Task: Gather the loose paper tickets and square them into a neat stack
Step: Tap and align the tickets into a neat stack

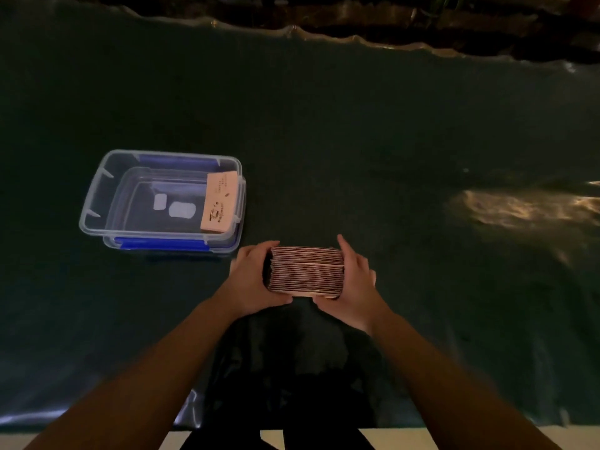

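Observation:
A thick bundle of pinkish paper tickets (306,270) stands on edge on the dark table cover, its many edges facing up toward me. My left hand (251,280) presses against the bundle's left end and my right hand (352,280) against its right end, thumbs at the near side. Another small stack of tickets (220,203) with printed marks lies inside a clear plastic box (97,203), against its right wall.
The clear box with blue clips sits on its lid, left of and beyond my hands. The dark sheet (357,141) covers the table; its wrinkled far edge runs along the top. A light glare patch lies at the right.

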A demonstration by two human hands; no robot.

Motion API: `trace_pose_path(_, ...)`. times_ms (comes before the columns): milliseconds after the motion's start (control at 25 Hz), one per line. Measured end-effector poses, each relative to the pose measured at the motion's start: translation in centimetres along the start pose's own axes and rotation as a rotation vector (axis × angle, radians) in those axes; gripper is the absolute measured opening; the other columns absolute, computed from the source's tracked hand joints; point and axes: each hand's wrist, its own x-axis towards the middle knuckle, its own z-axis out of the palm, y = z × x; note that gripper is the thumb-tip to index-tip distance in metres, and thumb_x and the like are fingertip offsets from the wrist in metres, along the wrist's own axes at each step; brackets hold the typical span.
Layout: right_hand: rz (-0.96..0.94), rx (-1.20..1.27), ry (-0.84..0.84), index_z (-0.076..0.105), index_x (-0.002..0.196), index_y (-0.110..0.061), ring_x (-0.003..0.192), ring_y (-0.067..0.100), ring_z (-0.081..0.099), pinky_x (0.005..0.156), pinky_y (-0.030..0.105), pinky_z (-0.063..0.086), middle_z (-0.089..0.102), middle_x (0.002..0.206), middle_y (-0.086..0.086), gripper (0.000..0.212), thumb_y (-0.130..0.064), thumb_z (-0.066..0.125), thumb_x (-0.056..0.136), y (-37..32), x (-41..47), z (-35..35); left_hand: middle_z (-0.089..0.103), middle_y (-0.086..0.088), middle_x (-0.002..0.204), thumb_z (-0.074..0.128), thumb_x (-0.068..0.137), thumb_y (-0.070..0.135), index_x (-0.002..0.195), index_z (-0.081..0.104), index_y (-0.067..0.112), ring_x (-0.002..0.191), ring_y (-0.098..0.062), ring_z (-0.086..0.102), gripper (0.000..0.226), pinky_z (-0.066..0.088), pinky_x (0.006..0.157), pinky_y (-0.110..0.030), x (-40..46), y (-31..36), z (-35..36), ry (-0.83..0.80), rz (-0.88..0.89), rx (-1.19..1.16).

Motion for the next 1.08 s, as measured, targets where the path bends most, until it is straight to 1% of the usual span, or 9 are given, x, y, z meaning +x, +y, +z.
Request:
trace_pose_path(80, 0.012, -0.050, -0.006, -0.003, 0.168, -0.040, 0.151, 0.030, 0.028, 0.126, 0.056, 0.020, 0.025, 0.166, 0.006, 0.130, -0.044, 0.087, 0.074, 0.4, 0.4, 0.5, 0.033, 0.002, 0.159, 0.096, 0.057, 0.050, 0.157, 0.025, 0.034, 0.151, -0.021, 0.022, 0.123, 0.025, 0.125, -0.051, 0.4, 0.0, 0.5, -0.022, -0.002, 0.088)
trace_pose_path(160, 0.021, -0.048, -0.007, -0.002, 0.168, -0.040, 0.152, 0.031, 0.025, 0.126, 0.055, 0.020, 0.022, 0.167, 0.005, 0.129, -0.042, 0.087, 0.075, 0.5, 0.7, 0.7, 0.032, 0.002, 0.159, 0.092, 0.061, 0.053, 0.156, 0.027, 0.030, 0.151, -0.022, 0.021, 0.118, 0.021, 0.126, -0.050, 0.8, 0.4, 1.0, -0.004, -0.010, 0.167)
trace_pose_path(280, 0.006, -0.013, 0.013, 0.003, 0.168, -0.042, 0.151, 0.033, 0.026, 0.125, 0.055, 0.024, 0.024, 0.166, 0.003, 0.121, -0.041, 0.085, 0.079, 0.4, 1.1, 0.1, 0.039, 0.001, 0.152, 0.092, 0.062, 0.054, 0.148, 0.036, 0.027, 0.144, -0.022, 0.029, 0.106, 0.027, 0.123, -0.049, 1.3, 1.3, 0.8, 0.054, 0.000, 0.154)
trace_pose_path(360, -0.026, -0.013, 0.049, 0.000, 0.169, -0.042, 0.148, 0.032, 0.026, 0.124, 0.055, 0.026, 0.025, 0.164, 0.003, 0.121, -0.042, 0.084, 0.082, 0.2, 1.4, -0.7, 0.042, 0.002, 0.147, 0.093, 0.062, 0.051, 0.145, 0.040, 0.028, 0.141, -0.022, 0.034, 0.101, 0.030, 0.121, -0.049, 1.8, 1.9, 0.2, 0.111, 0.040, 0.121)
trace_pose_path(600, -0.015, -0.114, 0.060, -0.016, 0.168, -0.039, 0.152, 0.034, 0.023, 0.127, 0.053, 0.021, 0.018, 0.169, 0.002, 0.131, -0.047, 0.082, 0.082, 0.8, 2.7, -1.2, 0.028, -0.002, 0.163, 0.093, 0.063, 0.047, 0.161, 0.014, 0.029, 0.153, -0.024, 0.020, 0.127, 0.016, 0.125, -0.053, 3.4, 1.9, -0.3, 0.022, 0.019, 0.176)
trace_pose_path(720, -0.014, -0.091, 0.078, -0.005, 0.170, -0.035, 0.160, 0.030, 0.013, 0.131, 0.052, 0.009, 0.013, 0.177, 0.004, 0.125, -0.049, 0.083, 0.083, 1.6, 2.9, -0.7, 0.025, -0.001, 0.165, 0.087, 0.068, 0.056, 0.162, 0.013, 0.028, 0.154, -0.025, 0.018, 0.123, 0.014, 0.126, -0.053, 3.8, 1.6, 0.3, 0.002, 0.012, 0.242)
trace_pose_path(840, -0.033, -0.052, 0.079, 0.006, 0.171, -0.038, 0.161, 0.025, 0.005, 0.132, 0.053, 0.009, 0.011, 0.179, 0.001, 0.116, -0.051, 0.083, 0.085, 2.1, 2.9, -1.0, 0.028, -0.002, 0.163, 0.084, 0.071, 0.058, 0.159, 0.020, 0.026, 0.152, -0.025, 0.021, 0.113, 0.017, 0.124, -0.052, 4.3, 1.7, 0.2, 0.014, 0.022, 0.271)
trace_pose_path(920, -0.065, -0.072, 0.094, 0.010, 0.171, -0.032, 0.161, 0.023, 0.007, 0.130, 0.051, 0.009, 0.018, 0.177, 0.000, 0.116, -0.054, 0.083, 0.084, 2.3, 3.1, -1.3, 0.032, -0.002, 0.161, 0.084, 0.071, 0.057, 0.156, 0.026, 0.026, 0.150, -0.025, 0.025, 0.107, 0.021, 0.123, -0.052, 4.7, 1.9, 0.0, 0.024, 0.021, 0.289)
trace_pose_path(1080, -0.112, -0.218, 0.136, 0.020, 0.167, -0.018, 0.158, 0.022, 0.019, 0.128, 0.047, 0.013, 0.033, 0.167, 0.003, 0.113, -0.062, 0.078, 0.081, 2.1, 4.3, -0.8, 0.031, -0.001, 0.159, 0.083, 0.072, 0.051, 0.154, 0.024, 0.026, 0.149, -0.025, 0.024, 0.104, 0.019, 0.124, -0.051, 5.1, 2.4, -0.1, -0.010, 0.009, 0.293)
